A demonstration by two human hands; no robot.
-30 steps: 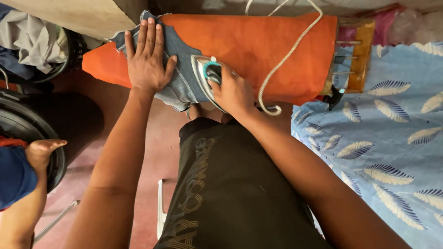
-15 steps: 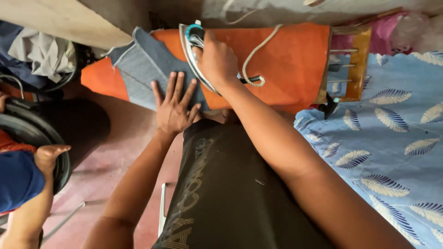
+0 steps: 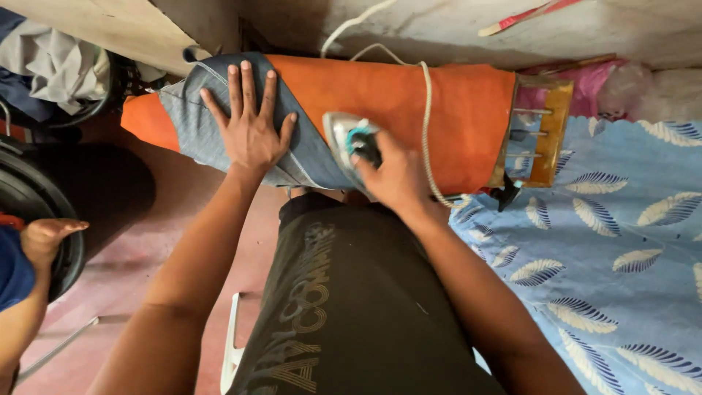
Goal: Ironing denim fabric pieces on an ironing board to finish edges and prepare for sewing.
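Note:
An orange ironing board lies across the top of the view. A blue-grey garment is spread over its left end. My left hand lies flat on the garment with the fingers spread. My right hand grips the dark handle of a white and teal iron, which rests on the garment's right edge where it meets the orange cover. The iron's white cord loops up over the board to the wall.
A bed with a blue leaf-print sheet fills the right side. A wooden iron rest sits at the board's right end. Another person's hand and blue sleeve are at the left, beside a dark round tub. Clothes are heaped at top left.
The iron has slid from the board's far edge down and right to the garment's near right edge. My left hand has moved back up onto the garment, flat.

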